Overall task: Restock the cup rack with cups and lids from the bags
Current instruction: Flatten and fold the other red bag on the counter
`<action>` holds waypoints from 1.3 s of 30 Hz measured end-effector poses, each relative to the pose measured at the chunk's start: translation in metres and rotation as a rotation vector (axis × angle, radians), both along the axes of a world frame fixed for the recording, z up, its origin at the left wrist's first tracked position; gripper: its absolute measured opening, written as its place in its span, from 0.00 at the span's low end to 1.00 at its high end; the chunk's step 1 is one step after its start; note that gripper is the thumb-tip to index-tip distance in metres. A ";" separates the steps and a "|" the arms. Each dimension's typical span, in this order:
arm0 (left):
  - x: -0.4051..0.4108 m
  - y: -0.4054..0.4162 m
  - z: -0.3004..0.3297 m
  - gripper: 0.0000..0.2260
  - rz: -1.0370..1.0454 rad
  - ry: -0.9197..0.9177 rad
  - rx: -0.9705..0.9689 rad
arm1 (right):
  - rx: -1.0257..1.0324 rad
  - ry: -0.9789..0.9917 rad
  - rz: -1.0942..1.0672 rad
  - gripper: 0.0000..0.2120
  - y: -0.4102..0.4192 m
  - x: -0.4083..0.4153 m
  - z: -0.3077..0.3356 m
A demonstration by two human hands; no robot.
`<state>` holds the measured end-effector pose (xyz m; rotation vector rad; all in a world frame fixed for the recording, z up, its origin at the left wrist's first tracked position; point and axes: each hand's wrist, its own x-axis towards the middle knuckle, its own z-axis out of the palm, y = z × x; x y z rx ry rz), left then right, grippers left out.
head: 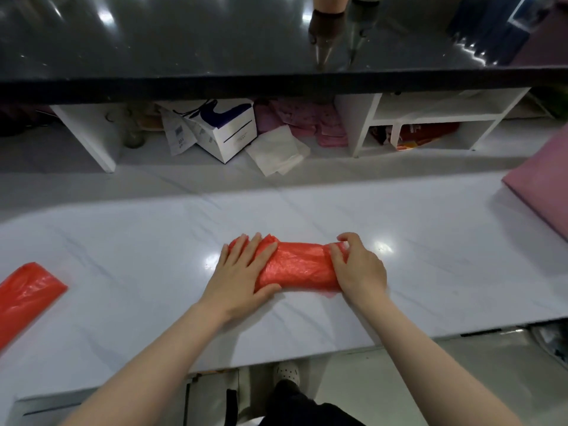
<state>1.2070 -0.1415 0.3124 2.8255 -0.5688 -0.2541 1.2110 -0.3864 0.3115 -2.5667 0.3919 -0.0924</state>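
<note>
A folded red plastic bag [296,265] lies flat on the white marble counter [147,241] in front of me. My left hand [242,272] rests on its left end with straight fingers spread, pressing it down. My right hand [358,265] grips the bag's right end with fingers curled over the edge. A second red plastic bag [26,293] lies folded at the counter's left edge, apart from both hands. No cups, lids or cup rack show in this view.
A black raised countertop [184,41] runs across the back. Under it stand a white box [227,130], white napkins [276,152], pink bags [307,124] and a white shelf unit [430,118]. A pink sheet [541,186] lies at the right.
</note>
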 end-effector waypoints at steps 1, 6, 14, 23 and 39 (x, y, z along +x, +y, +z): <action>0.001 0.001 -0.003 0.37 -0.004 -0.003 -0.001 | 0.019 -0.087 0.044 0.18 0.001 0.000 0.001; 0.012 0.002 -0.002 0.44 0.033 -0.021 -0.002 | -0.138 -0.213 0.647 0.36 0.000 0.007 -0.002; 0.018 0.024 0.006 0.32 0.117 -0.069 -0.300 | 0.013 -0.147 0.622 0.16 0.004 0.040 0.010; 0.015 0.052 0.020 0.11 0.783 -0.135 -0.866 | 0.786 -0.062 0.230 0.11 0.058 0.081 0.027; -0.100 0.212 0.070 0.24 1.035 -0.229 -1.167 | 0.805 0.140 0.729 0.13 0.276 0.065 0.058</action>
